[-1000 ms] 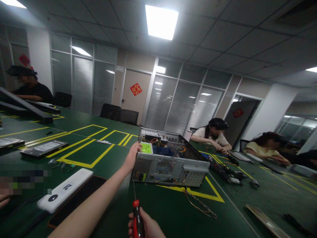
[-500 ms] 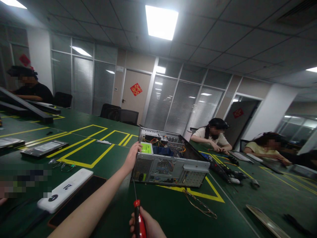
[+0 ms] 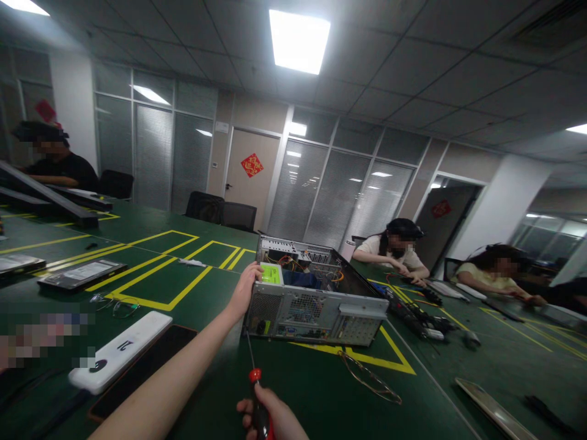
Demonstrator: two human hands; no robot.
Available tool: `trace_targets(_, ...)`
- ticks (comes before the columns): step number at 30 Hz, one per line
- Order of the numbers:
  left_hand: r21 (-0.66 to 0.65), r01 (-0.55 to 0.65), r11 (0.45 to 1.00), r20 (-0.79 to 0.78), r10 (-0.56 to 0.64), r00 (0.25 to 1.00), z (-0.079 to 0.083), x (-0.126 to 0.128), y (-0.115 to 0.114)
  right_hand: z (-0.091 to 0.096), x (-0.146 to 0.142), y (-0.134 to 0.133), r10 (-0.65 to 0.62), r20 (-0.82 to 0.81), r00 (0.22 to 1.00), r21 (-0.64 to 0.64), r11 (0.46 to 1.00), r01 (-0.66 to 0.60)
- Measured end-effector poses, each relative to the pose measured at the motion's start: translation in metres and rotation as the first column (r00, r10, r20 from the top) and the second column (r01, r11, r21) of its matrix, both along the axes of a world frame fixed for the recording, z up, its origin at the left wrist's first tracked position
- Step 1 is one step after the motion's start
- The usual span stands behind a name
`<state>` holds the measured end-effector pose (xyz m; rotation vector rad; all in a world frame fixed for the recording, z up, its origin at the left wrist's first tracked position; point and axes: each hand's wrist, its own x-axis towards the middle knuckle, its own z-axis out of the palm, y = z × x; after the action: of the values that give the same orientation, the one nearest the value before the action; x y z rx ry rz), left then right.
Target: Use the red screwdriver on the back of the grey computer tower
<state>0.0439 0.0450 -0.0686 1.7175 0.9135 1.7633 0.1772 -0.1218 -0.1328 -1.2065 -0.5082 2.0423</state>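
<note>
An opened desktop computer case (image 3: 316, 315) lies on its side on the green table, its rear panel facing me and its wiring showing. My left hand (image 3: 246, 292) grips its left rear corner, fingers over the top edge beside a power supply (image 3: 271, 275) with a yellow-green label. Low in the view, my right hand (image 3: 277, 410) is closed around the red and black handle of a screwdriver (image 3: 255, 374). The shaft points up to the lower left corner of the rear panel. At this distance I cannot make out a screw under the tip.
Left of my arm lie a white power bank-like device (image 3: 123, 351), a dark phone (image 3: 151, 366) and a hard drive (image 3: 82, 274). Glasses (image 3: 369, 376) rest right of the case, with a phone (image 3: 495, 408) and dark cables (image 3: 422, 321) further right. Other people sit around the table.
The screwdriver handle has turned in my right hand, and my fingers have shifted on it. My left hand and the computer case stay in place.
</note>
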Motion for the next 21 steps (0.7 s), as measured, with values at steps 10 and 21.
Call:
trace_targets(10,0.012,-0.014,1.0,-0.008,0.015,1.0,-0.001,0.0,0.0,-0.004,0.001,0.004,0.023,-0.061,0.998,-0.023,0.999,-0.024)
trace_targets(21,0.014,-0.007,1.0,-0.002,0.007,1.0,-0.002,0.0,0.002,-0.001,-0.002,0.002,-0.026,-0.035,0.999,-0.065,0.998,0.023)
